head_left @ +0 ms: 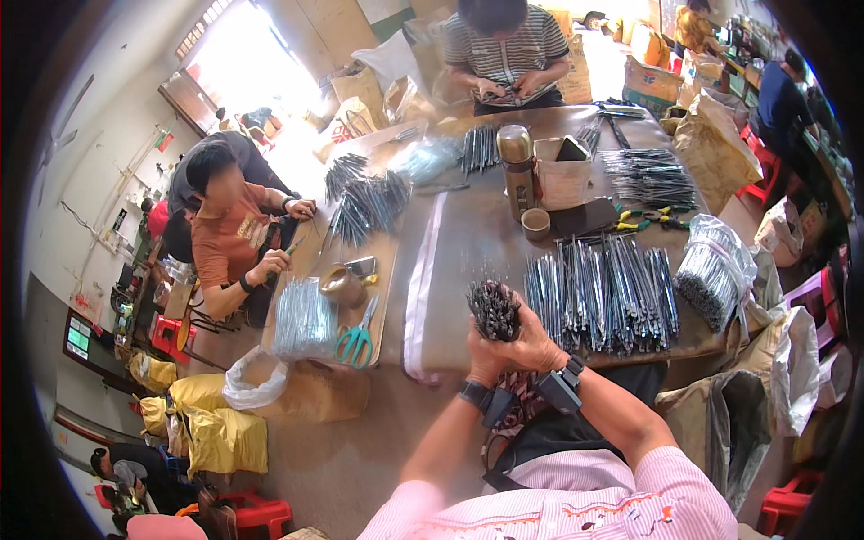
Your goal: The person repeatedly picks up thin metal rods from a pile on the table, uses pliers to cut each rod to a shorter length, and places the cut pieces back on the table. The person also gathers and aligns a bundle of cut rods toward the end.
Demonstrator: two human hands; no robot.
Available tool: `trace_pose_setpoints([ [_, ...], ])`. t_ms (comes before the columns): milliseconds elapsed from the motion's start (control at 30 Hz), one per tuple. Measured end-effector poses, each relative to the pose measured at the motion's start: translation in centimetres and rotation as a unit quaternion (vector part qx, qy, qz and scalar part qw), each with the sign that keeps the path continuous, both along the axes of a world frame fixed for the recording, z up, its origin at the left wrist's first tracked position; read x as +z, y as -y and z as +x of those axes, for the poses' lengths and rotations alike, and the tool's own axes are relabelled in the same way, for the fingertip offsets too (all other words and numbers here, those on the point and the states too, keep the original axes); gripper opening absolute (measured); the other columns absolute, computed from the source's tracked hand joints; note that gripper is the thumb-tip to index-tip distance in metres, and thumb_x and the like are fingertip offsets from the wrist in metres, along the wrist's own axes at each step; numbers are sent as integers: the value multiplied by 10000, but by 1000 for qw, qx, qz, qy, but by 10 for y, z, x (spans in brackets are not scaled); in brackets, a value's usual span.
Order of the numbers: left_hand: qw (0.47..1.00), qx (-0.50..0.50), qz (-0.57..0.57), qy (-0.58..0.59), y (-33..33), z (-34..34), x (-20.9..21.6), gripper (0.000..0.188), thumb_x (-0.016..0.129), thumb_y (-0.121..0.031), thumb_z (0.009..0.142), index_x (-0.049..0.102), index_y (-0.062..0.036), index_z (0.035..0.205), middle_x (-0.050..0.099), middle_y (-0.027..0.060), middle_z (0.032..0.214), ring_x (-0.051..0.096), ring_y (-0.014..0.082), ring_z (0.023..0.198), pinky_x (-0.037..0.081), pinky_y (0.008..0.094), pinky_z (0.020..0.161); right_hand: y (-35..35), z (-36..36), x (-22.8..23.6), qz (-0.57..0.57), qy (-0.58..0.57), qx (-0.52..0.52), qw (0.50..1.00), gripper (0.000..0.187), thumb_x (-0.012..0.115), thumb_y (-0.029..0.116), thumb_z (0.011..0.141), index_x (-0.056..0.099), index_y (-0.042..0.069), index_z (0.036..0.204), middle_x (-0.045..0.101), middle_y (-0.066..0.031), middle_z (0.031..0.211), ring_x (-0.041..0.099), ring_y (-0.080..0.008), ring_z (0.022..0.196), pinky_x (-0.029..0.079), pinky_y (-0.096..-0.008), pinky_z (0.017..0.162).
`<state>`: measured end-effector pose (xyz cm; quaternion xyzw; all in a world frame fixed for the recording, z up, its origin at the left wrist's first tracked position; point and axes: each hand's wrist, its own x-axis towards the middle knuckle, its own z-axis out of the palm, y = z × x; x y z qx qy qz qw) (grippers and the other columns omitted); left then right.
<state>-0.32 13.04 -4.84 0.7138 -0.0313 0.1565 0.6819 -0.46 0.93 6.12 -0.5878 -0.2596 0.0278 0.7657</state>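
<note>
Both my hands are wrapped round an upright bundle of thin dark metal rods (pixel 493 310), whose ends stick up above my fingers. My left hand (pixel 487 357) grips it from the left and below, while my right hand (pixel 533 340) closes round its right side. What kind of rods they are is too small to tell. Just right of my hands, a wide row of similar slim metal rods (pixel 598 297) lies on the brown table (pixel 459 229). Beyond it are a mug (pixel 536 224), a steel thermos (pixel 516 166) and pliers with yellow-and-black handles (pixel 633 225).
A pale strip (pixel 425 288) runs along the table left of my hands. Teal-handled scissors (pixel 357 340) lie by a clear-wrapped bundle (pixel 306 317). Another wrapped bundle (pixel 715 270) stands at the right edge. One person (pixel 238 220) works at left, another (pixel 508 54) across the table.
</note>
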Motion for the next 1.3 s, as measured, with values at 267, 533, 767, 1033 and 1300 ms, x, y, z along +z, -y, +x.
trace_pose_setpoints([
  [267,955,37,294,13,-5,-32,-3,369,647,-253,888,531,-38,1164,654,118,1116,641,242,982,518,376,846,-3,1,-16,20,-86,14,996,634,740,50,779,465,5,1347,583,-125,1270,558,-177,1155,444,-338,1005],
  [533,970,51,227,70,3,25,-20,452,700,-255,836,553,-35,1202,671,148,1030,664,312,929,521,410,789,-3,-5,1,-14,-48,-19,999,528,707,37,816,503,36,1304,612,-100,1231,581,-170,1121,461,-326,972],
  [767,954,69,261,127,0,5,-24,392,687,-252,849,542,-22,1131,691,120,997,679,288,887,530,390,754,-4,-11,-2,19,-38,-14,999,491,680,14,823,515,19,1285,634,-97,1188,592,-154,1097,475,-315,951],
  [1033,960,71,271,18,7,-7,18,414,725,-214,822,541,-22,1139,688,151,1015,677,288,941,531,395,814,-6,4,4,20,-92,22,995,596,712,-9,791,460,5,1331,575,-91,1260,550,-172,1152,439,-330,1005],
  [1300,978,-106,-147,-104,22,-52,88,382,717,-44,789,578,-5,1143,659,69,1016,632,179,951,515,320,840,26,-21,26,-109,-23,-68,991,703,635,86,894,257,-16,1479,464,-170,1377,466,-228,1262,357,-358,1078],
])
